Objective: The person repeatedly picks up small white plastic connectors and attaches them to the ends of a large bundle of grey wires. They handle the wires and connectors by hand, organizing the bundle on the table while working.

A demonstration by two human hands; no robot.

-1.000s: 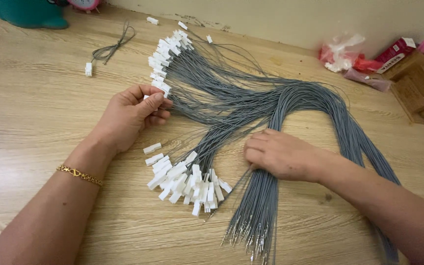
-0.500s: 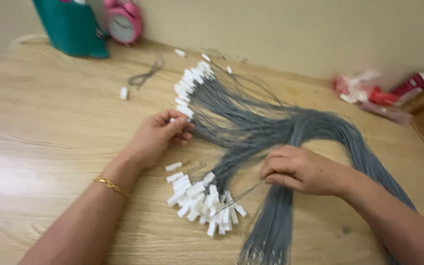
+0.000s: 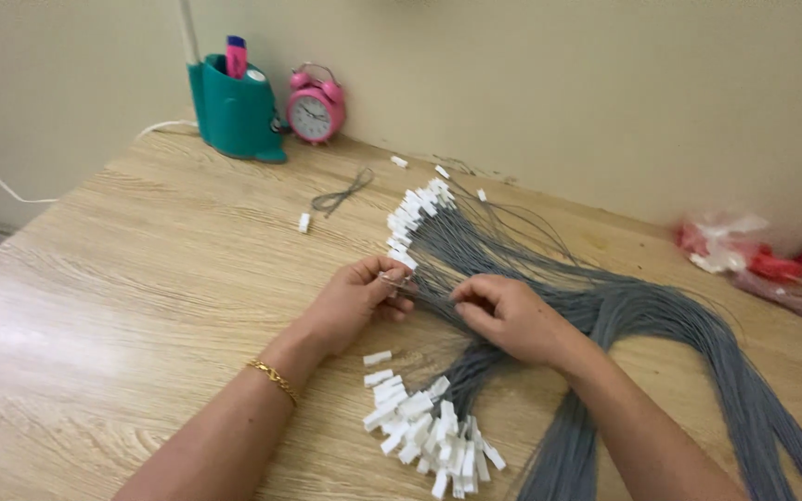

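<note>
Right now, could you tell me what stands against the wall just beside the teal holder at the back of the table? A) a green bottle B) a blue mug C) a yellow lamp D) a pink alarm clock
D: a pink alarm clock with two bells on top stands just right of the teal holder, at the far edge of the table.

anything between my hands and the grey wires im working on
Nothing visible. The left hand and right hand are already on the grey wires, pinching strands between them, just below the upper row of white connectors.
</note>
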